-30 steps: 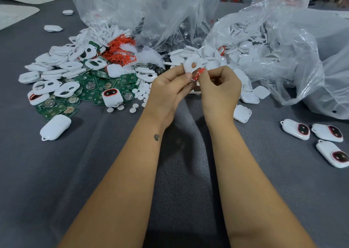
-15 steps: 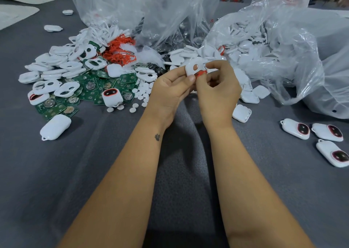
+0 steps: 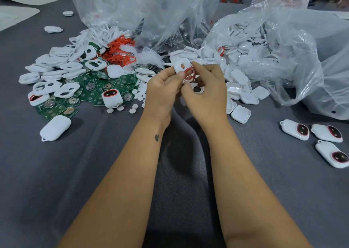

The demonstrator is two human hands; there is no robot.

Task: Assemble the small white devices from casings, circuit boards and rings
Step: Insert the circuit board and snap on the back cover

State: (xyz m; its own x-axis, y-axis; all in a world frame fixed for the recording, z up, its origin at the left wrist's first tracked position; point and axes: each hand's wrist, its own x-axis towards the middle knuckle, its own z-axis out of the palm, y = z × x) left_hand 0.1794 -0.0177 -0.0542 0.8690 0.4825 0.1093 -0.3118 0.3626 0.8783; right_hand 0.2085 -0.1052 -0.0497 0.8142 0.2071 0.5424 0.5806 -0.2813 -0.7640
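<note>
Both hands meet above the middle of the grey cloth-covered desk (image 3: 94, 172). The left hand (image 3: 162, 89) pinches a small white plastic casing with an oval hole (image 3: 181, 66) between thumb and forefinger, and holds it tilted. The right hand (image 3: 205, 94) holds a thin red rubber ring (image 3: 189, 73) with its fingertips, and the ring touches the lower edge of the casing. It also keeps a second white piece with a dark opening (image 3: 197, 90) under its curled fingers.

Toward the far left part of the desk lies a heap of white casing shells (image 3: 62, 72), and just beside it a pile of green circuit boards with round metal contacts (image 3: 90, 94). A bundle of red rings (image 3: 119, 51) lies behind them, near the far edge. Small white round buttons (image 3: 135, 108) are scattered in front of the boards.

Clear plastic bags (image 3: 273, 49) with more white parts stand at the far side and the right. Three finished white devices with dark, red-rimmed windows (image 3: 321, 138) lie near the right edge, well apart from the hands.
</note>
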